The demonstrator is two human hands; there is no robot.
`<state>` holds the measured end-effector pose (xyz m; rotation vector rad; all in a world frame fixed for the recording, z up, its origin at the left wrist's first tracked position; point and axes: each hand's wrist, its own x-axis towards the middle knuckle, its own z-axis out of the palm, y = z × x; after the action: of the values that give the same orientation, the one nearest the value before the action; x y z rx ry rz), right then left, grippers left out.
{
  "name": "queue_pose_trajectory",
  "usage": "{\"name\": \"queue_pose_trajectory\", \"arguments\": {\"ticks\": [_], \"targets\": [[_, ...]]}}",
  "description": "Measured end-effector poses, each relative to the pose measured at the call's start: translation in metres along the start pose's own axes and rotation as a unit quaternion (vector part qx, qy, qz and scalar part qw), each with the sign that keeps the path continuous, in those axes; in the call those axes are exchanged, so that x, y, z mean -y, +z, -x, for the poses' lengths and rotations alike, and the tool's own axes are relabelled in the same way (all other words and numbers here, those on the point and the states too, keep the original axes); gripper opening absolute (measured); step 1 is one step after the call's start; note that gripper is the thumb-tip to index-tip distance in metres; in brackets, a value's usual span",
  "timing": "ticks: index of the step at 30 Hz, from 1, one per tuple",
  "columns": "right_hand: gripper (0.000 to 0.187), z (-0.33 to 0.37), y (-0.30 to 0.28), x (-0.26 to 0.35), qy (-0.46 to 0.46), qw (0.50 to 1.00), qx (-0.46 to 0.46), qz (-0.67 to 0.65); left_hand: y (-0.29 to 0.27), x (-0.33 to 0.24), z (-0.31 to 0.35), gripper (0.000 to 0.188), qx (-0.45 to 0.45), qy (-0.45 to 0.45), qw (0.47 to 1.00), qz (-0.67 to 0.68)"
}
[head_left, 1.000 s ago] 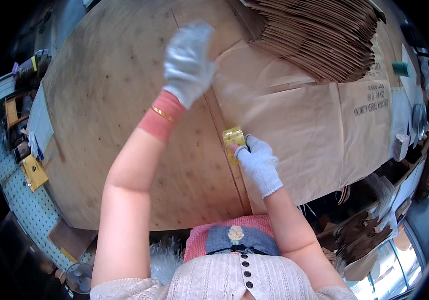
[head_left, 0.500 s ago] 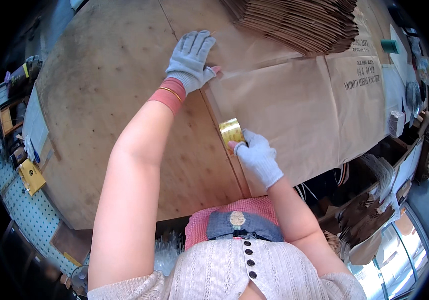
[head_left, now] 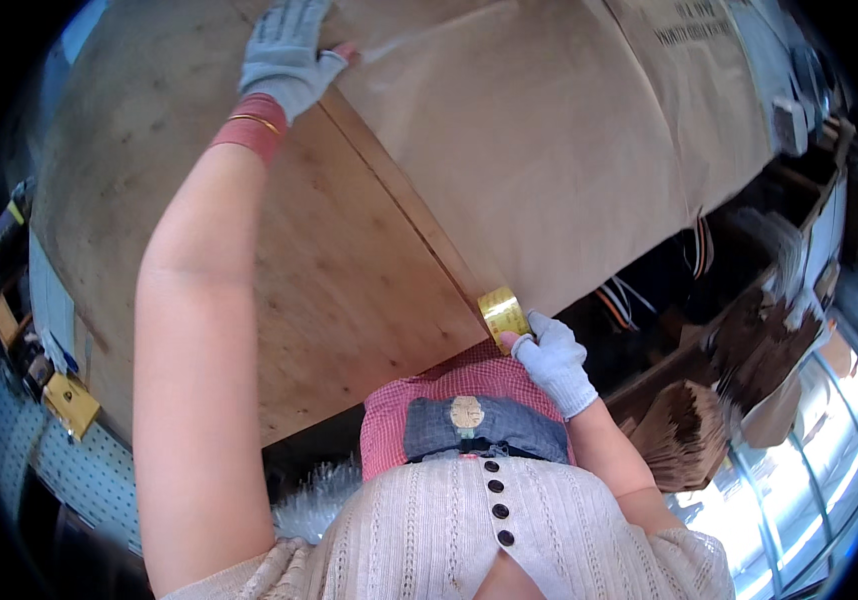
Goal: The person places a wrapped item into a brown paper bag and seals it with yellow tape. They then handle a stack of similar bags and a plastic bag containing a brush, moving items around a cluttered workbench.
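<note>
A large sheet of brown kraft paper [head_left: 539, 150] lies on the plywood tabletop [head_left: 339, 300], with a narrow strip [head_left: 396, 182] along its left edge. At the far end of that edge my left hand [head_left: 289, 60] rests flat in a grey-white glove, fingers stretched out, thumb tip bare. My right hand [head_left: 556, 365], in a similar glove, grips a roll of yellow tape [head_left: 502, 314]. The roll is at the paper's near left corner, close to the table's front edge and my pink checked lap cloth. Part of the roll is hidden by my thumb and fingers.
Folded brown paper pieces [head_left: 684, 435] are piled below the table at the right. A yellow box-like object [head_left: 72, 405] sits beyond the table's left edge. A pale block [head_left: 789, 125] stands by the right rim. Striped cords [head_left: 614, 305] hang under the front edge.
My right hand has drawn the tape roll toward me along the paper's left edge to its near corner. The view has shifted, and the far paper stack is out of sight.
</note>
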<state>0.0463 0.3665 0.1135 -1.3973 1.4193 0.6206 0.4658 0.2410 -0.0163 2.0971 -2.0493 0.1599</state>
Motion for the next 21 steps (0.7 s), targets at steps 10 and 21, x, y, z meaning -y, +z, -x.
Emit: {"name": "queue_pose_trajectory", "arguments": {"ticks": [10,21], "targets": [[0.037,0.023,0.046,-0.091,-0.072,0.997,-0.034,-0.020,0.017,0.014,0.003,0.069,-0.008,0.029,0.999,-0.042],[0.026,0.015,0.088,-0.154,-0.219,0.937,-0.204,-0.180,0.018,-0.002,-0.001,0.067,0.067,-0.036,0.995,-0.060]]}}
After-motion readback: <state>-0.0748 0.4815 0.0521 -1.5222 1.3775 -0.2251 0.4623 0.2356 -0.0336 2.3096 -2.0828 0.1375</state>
